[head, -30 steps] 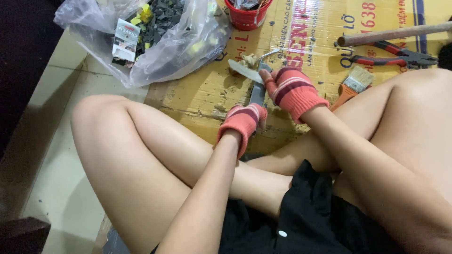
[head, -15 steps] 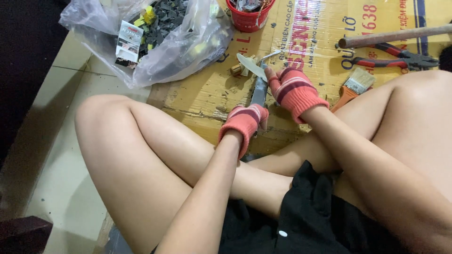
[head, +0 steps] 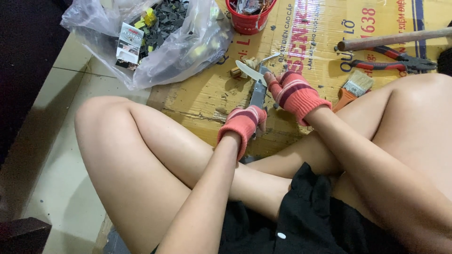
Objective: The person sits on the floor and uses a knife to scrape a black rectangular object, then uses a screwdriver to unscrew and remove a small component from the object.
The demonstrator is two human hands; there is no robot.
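Knife (head: 256, 89) lay mid-frame on cardboard (head: 197, 99) | left hand (head: 242, 124) fingers closed round its handle | right hand (head: 296, 94) fingers pinched near blade | looked stiff, sharp, light; handle seemed safest hold.

I see my gloved left hand (head: 245, 123) gripping a knife (head: 256, 87) by its handle on the cardboard sheet (head: 197, 94), my gloved right hand (head: 295, 94) beside the blade, pliers (head: 393, 59) and paintbrush (head: 354, 88) nearby.

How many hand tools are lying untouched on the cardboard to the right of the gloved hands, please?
3: a paintbrush beside the right hand, red-handled pliers further back, and a wooden handle behind them. More may lie beyond the frame.
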